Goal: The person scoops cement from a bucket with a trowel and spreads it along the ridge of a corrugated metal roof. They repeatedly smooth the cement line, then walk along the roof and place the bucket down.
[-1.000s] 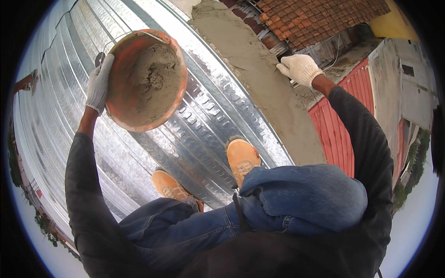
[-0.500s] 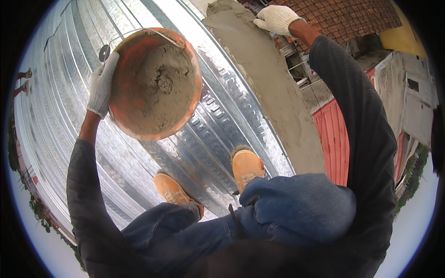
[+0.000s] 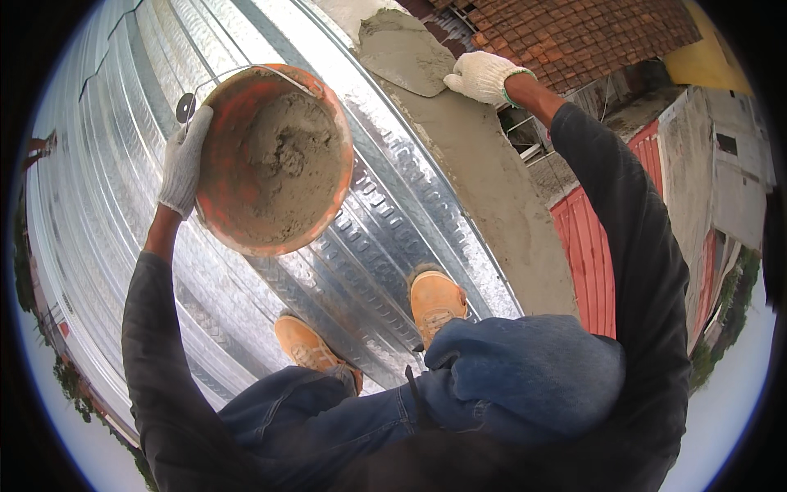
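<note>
An orange bucket (image 3: 215,184) with a thin wire handle holds wet grey mortar (image 3: 295,152). Its left rim is gripped by my gloved left hand (image 3: 182,160), and it tilts so its mouth shows. On the right, my gloved right hand (image 3: 485,78) is closed at the edge of a mortar-covered trowel blade (image 3: 406,53); the fingers hide its handle. The blade lies at the far end of a mortar-topped wall ledge (image 3: 500,193), very near its surface.
Ribbed shiny metal decking (image 3: 352,283) lies under my orange boots (image 3: 437,299) and spreads left. Beyond the ledge is a drop to lower buildings, with a tiled roof (image 3: 574,37) and red corrugated sheeting (image 3: 584,254). Another person's limb (image 3: 39,149) shows at the far left.
My right hand has moved slightly nearer to me, and the trowel blade's edge now shows clearly over the mortar. The bucket, still in my left hand, sits slightly lower in view.
</note>
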Motion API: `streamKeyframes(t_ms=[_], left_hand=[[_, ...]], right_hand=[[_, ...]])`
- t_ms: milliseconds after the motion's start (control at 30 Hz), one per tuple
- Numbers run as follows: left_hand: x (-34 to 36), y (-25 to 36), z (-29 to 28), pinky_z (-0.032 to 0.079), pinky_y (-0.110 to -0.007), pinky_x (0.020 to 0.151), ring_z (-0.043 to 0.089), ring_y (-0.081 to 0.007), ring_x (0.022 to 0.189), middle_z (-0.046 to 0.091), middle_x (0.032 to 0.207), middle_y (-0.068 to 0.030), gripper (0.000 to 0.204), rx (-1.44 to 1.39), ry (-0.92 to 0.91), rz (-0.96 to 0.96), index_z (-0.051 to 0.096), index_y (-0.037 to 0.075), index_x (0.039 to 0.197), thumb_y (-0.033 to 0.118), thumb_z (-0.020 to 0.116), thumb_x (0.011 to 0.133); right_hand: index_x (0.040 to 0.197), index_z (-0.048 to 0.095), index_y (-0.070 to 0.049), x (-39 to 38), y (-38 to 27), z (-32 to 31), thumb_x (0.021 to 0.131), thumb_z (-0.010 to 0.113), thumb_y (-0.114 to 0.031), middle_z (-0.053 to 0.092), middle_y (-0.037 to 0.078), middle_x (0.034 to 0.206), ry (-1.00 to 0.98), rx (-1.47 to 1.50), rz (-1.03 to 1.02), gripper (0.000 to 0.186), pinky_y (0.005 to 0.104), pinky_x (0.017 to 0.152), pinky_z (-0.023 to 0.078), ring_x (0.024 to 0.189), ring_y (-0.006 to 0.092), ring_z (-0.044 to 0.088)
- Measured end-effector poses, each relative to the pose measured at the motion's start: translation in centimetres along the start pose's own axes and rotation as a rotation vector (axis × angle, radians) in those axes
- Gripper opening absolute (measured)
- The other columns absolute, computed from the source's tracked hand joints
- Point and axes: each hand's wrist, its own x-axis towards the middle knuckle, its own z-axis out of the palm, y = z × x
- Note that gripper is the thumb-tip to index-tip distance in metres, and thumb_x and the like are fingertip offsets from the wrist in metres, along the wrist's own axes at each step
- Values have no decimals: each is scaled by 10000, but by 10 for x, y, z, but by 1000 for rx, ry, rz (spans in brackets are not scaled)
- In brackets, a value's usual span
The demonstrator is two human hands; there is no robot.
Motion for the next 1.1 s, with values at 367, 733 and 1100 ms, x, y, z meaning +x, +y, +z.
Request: streamKeyframes(t_ms=[367,733,1100], left_hand=[[0,-3,-3,601,-318,944,741,-132,1050,801,1199,-78,568,1,-12,4,771,-38,1376,480,676,1162],[2,-4,0,603,-320,954,744,-136,1058,805,1206,-84,578,-39,-32,32,772,-39,1384,486,667,1165],[2,-4,0,604,-314,949,743,-140,1072,793,1211,-74,592,-44,-12,-21,772,-16,1367,527,689,1144]], right_hand=[[987,744,64,-158,1,50,1086,594,-453,726,202,866,-247,397,236,548,484,714,590,754,333,722],[931,676,-77,-68,53,-22,1159,600,-439,586,-41,687,-243,1064,386,435,229,415,426,498,43,521],[824,622,-84,-172,84,58,1177,520,-386,539,-11,560,-501,1282,592,476,276,353,463,395,90,496]])
